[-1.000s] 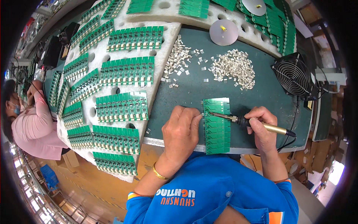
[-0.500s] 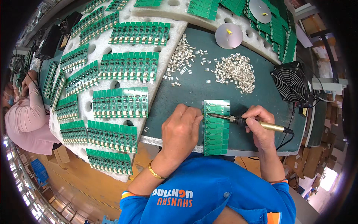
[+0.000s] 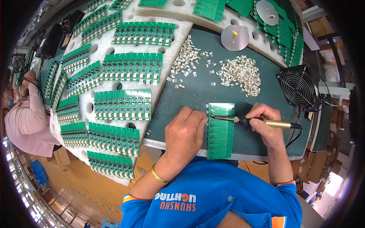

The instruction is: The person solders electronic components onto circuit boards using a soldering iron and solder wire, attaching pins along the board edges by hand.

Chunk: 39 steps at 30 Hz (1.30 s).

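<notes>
My right hand (image 3: 267, 123) grips a soldering iron (image 3: 275, 123) with a gold-coloured handle and a black cable. The iron's tip rests at the left edge of a green circuit board panel (image 3: 220, 133), near its far end. This panel lies bare side up at the table's front edge, with a row of pins along its left side. Against that same side, close to the iron's tip, my left hand (image 3: 186, 131) is closed in a pinch. Whatever is between its fingertips is hidden.
Loose white pin connectors lie in two heaps (image 3: 241, 74) beyond the panel. A black fan (image 3: 298, 86) stands at the right. White foam boards (image 3: 157, 57) on the left and back carry several green panels (image 3: 122, 104). Round discs (image 3: 235, 40) lie at the back. Another person (image 3: 28, 117) sits far left.
The right hand and the soldering iron have shifted very slightly, the handle now a little more level. The left hand and the panel stay almost where they were.
</notes>
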Motion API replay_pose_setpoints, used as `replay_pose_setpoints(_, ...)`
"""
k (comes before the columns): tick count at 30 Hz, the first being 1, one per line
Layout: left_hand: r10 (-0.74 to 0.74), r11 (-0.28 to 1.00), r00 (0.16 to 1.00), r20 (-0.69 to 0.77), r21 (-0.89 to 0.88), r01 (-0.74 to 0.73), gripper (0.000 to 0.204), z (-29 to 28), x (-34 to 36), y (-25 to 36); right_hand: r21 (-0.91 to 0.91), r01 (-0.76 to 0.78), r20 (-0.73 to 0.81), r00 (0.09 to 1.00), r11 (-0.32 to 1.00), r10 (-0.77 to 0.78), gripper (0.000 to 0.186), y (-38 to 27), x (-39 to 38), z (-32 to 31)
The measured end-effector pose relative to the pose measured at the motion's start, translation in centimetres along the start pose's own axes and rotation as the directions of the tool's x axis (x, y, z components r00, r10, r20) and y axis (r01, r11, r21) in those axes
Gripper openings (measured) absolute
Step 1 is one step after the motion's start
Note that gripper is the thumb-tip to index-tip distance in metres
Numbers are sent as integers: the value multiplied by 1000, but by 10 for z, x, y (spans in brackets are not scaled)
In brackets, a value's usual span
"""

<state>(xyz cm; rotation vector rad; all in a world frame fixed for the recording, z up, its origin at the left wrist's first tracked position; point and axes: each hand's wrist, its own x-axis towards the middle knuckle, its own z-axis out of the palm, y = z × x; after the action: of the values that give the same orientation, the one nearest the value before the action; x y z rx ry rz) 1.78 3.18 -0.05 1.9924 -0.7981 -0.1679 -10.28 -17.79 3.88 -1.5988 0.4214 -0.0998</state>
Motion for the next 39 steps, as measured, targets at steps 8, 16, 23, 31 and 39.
replay_pose_setpoints(8, 19, 1000, 1000, 0, 6, -19, 8, 1, 1, 1, 6, -56, 45, 997, 998, 55, 12, -7, 9, -3)
replay_pose_setpoints(16, 30, 999, 1000, 1, 25, -30, 9, 2, 1, 1, -28, -39, 63, 997, 999, 41, 9, -8, 11, -3)
replay_pose_setpoints(23, 40, 998, 999, 0, 42, -40, 9, 4, 2, 2, -80, 8, 37, 999, 997, -5, 23, -9, 13, 0)
replay_pose_setpoints(31, 47, 998, 999, -6, 31, -47, 9, 3, 2, 1, -90, 48, 91, 995, 995, -39, 9, -10, 14, -3)
replay_pose_setpoints(39, 47, 998, 999, 8, 35, -48, 8, 3, 2, 1, -122, 79, 87, 994, 989, -68, 8, -10, 15, -1)
